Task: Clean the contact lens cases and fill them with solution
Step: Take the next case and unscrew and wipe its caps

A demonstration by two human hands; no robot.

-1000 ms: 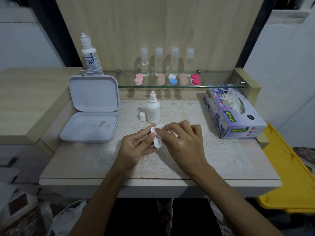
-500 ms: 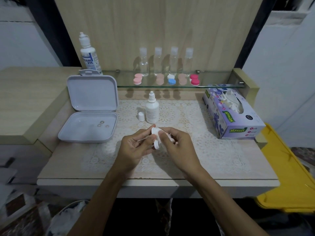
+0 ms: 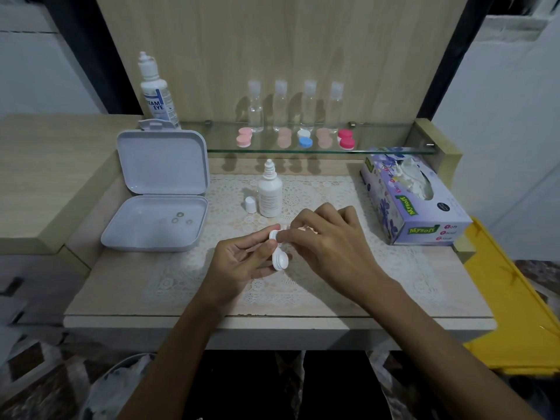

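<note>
Above the lace-covered surface (image 3: 394,277), the left hand (image 3: 239,265) holds a white contact lens case (image 3: 280,258) in a pinching grip while the right hand (image 3: 330,244) pinches its upper end, near the uncapped dropper bottle (image 3: 269,194).

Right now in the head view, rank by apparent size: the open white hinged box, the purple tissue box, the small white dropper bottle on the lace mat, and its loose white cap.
1-2. Open white hinged box and purple tissue box: too alike to rank.
3. Small white dropper bottle.
4. Loose white cap.
</note>
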